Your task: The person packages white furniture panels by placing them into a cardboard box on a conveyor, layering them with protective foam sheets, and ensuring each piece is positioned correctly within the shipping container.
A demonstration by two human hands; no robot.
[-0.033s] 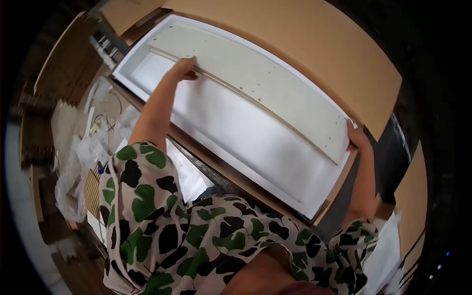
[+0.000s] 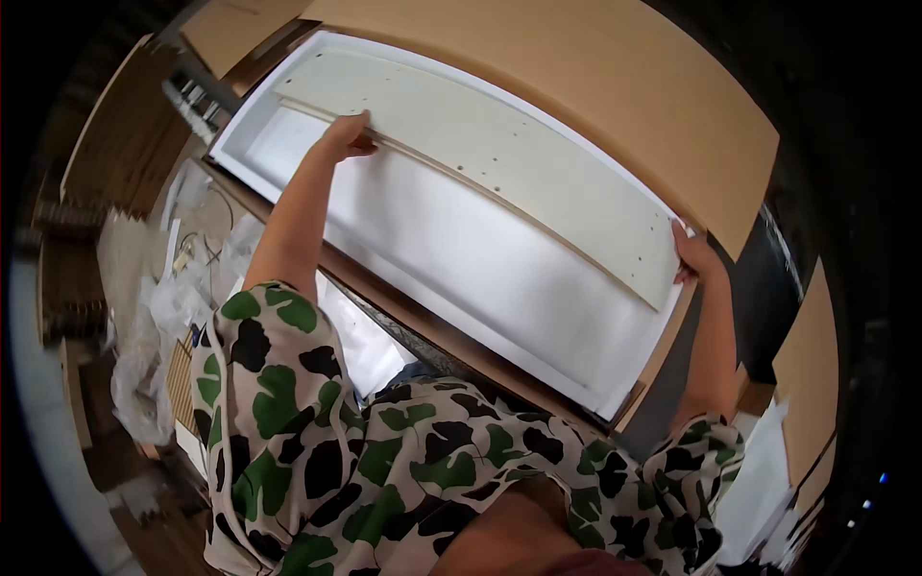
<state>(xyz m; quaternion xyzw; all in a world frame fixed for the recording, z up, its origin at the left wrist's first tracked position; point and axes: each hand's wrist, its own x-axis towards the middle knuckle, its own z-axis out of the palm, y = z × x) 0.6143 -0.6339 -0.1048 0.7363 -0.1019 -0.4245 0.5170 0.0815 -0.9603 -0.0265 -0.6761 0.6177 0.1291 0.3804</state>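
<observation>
A long off-white board point(image 2: 423, 115) with several small drilled holes lies in a white foam-lined carton, along its far side. My left hand point(image 2: 346, 137) is closed on the board's near edge, left of its middle, thumb over the top. At the board's right end, my right hand point(image 2: 696, 257) is curled round the end edge, beside the foam rim; some of its fingertips are hidden. Bare white foam point(image 2: 461, 250) shows between the board and the carton's near wall.
A large brown cardboard flap point(image 2: 576, 96) spreads out behind the carton. To the left lie crumpled clear plastic bags point(image 2: 178, 302) and brown slatted pieces point(image 2: 72, 274). More cardboard point(image 2: 807, 365) and a white sheet point(image 2: 754, 490) stand at the right, near my right arm.
</observation>
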